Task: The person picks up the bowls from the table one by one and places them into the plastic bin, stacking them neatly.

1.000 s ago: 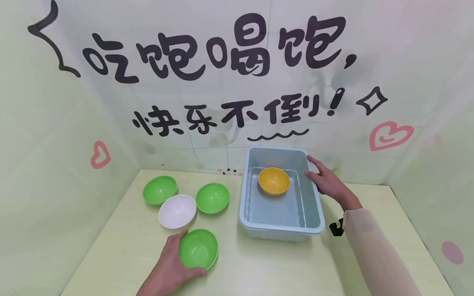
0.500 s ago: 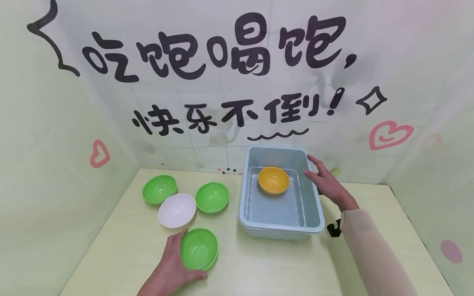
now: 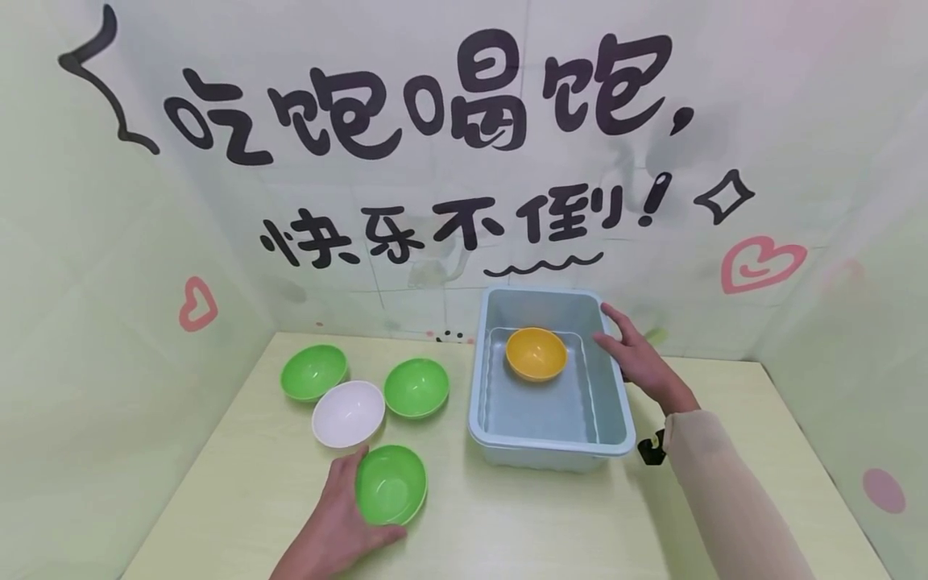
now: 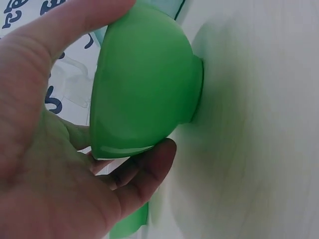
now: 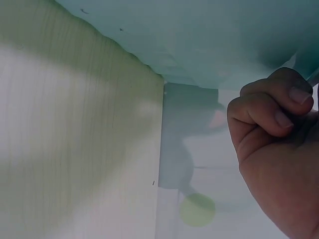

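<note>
My left hand (image 3: 341, 519) grips a green bowl (image 3: 391, 483) at the near middle of the table, thumb on its near side and fingers on its far side. In the left wrist view the green bowl (image 4: 139, 89) stands out between thumb and fingers, its foot close over the tabletop. My right hand (image 3: 641, 358) holds the right rim of a light blue plastic basin (image 3: 554, 455), and the right wrist view has its fingers (image 5: 261, 112) curled by the basin's side (image 5: 174, 45). Inside the basin sits a yellow bowl (image 3: 536, 354).
Two more green bowls (image 3: 314, 372) (image 3: 416, 388) and a white bowl (image 3: 349, 414) stand upright close together on the table (image 3: 217, 483), at back left. Behind the basin rises a printed wall (image 3: 406, 298), with side walls left and right.
My right forearm has shifted slightly to the left while the hand stays on the basin's rim. The left hand and its green bowl have barely moved.
</note>
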### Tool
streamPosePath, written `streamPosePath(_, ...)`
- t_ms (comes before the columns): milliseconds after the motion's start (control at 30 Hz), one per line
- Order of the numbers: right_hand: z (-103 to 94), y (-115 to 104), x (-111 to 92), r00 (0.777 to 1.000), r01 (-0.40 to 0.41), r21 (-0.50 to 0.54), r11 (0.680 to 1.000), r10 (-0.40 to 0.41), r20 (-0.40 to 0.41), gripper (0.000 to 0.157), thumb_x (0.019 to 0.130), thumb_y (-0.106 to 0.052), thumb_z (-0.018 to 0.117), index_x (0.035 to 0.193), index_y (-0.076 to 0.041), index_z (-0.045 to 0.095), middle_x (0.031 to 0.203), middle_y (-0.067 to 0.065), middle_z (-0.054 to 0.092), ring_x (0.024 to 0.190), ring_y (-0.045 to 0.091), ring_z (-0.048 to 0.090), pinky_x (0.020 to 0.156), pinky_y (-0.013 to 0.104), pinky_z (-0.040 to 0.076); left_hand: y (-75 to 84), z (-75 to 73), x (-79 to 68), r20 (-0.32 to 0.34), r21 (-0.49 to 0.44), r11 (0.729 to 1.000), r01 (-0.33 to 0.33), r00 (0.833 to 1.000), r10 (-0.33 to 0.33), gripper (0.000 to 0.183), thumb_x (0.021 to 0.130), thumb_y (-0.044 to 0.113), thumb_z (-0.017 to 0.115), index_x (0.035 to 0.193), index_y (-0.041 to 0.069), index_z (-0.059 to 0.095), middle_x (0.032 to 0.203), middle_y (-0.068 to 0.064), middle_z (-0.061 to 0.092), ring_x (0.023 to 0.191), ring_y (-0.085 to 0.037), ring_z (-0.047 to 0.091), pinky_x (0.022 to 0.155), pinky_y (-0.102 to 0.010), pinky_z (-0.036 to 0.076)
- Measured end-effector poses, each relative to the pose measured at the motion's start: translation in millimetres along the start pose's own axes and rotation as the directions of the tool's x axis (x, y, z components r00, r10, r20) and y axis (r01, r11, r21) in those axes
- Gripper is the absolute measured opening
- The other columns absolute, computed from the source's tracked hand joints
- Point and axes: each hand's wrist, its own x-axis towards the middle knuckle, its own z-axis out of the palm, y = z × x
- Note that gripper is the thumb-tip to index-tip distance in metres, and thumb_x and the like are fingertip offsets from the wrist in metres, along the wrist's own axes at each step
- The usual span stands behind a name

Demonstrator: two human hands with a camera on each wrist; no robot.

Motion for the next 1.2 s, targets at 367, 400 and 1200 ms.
streamPosePath(367,-0.3,0,-1,1.000,-0.011,-0.006,1.000,0.011,-0.006,0.072,0.107,-0.048,0.045,0.164,-0.039,0.001,0.162,0.025,0.032,0.122,0.047,0.061,0.091,0.056,0.059,10.2,-18.8,4.0,-0.064,-0.052,0.997,-0.052,0.997,0.048,0.129,0.059,0.043,0.098,0.157,0.002,0.025,0.149,-0.014,0.042,0.129,-0.034,0.056,0.104,-0.054,0.049)
streamPosePath(400,-0.1,0,-1,1.000,-0.012,-0.006,1.000,0.012,-0.006,0.073,0.107,-0.048,0.045,0.164,-0.039,0.001,0.162,0.024,0.032,0.123,0.047,0.061,0.092,0.056,0.059,11.4,-20.9,4.8,-0.067,-0.060,0.997,-0.054,0.996,0.050,0.129,0.060,0.043,0.098,0.157,0.002,0.024,0.150,-0.015,0.042,0.129,-0.035,0.056,0.105,-0.055,0.048)
streamPosePath(1200,0.7,2,0,1.000,-0.016,-0.001,1.000,0.016,-0.016,0.071,0.108,-0.047,0.044,0.164,-0.039,0.001,0.167,0.022,0.025,0.125,0.049,0.059,0.089,0.056,0.060,49.9,-66.3,36.4,-0.125,-0.130,0.970,-0.205,0.974,0.189,0.122,0.065,0.042,0.096,0.161,0.017,0.025,0.162,-0.015,0.035,0.137,-0.040,0.048,0.104,-0.064,0.046)
